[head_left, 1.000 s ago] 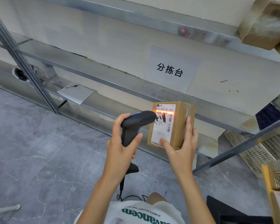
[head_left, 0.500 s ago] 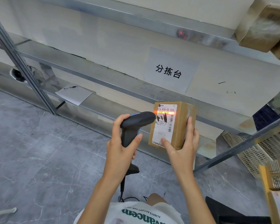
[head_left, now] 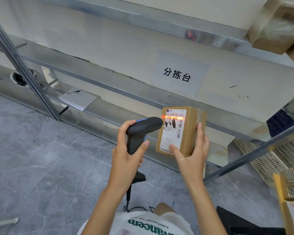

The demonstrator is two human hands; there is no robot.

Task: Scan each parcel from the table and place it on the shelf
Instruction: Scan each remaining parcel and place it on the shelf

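Observation:
A small brown cardboard parcel (head_left: 188, 133) with a white shipping label is held upright in front of me by my right hand (head_left: 192, 155), thumb on the label side and fingers round the right side. My left hand (head_left: 126, 153) grips a black handheld scanner (head_left: 141, 131) by its handle, nose almost touching the parcel's left side. A red scan line glows across the top of the label. The metal shelf (head_left: 109, 87) runs behind both hands.
A white sheet of paper (head_left: 78, 99) lies on the lower shelf at left. More cardboard parcels sit at the upper right (head_left: 277, 26) and at the lower right edge (head_left: 292, 187). A perforated plastic basket (head_left: 268, 160) lies on the grey floor under the rack.
Almost nothing has moved; the scanner stays aimed at the label with the red line lit, and both hands keep their hold.

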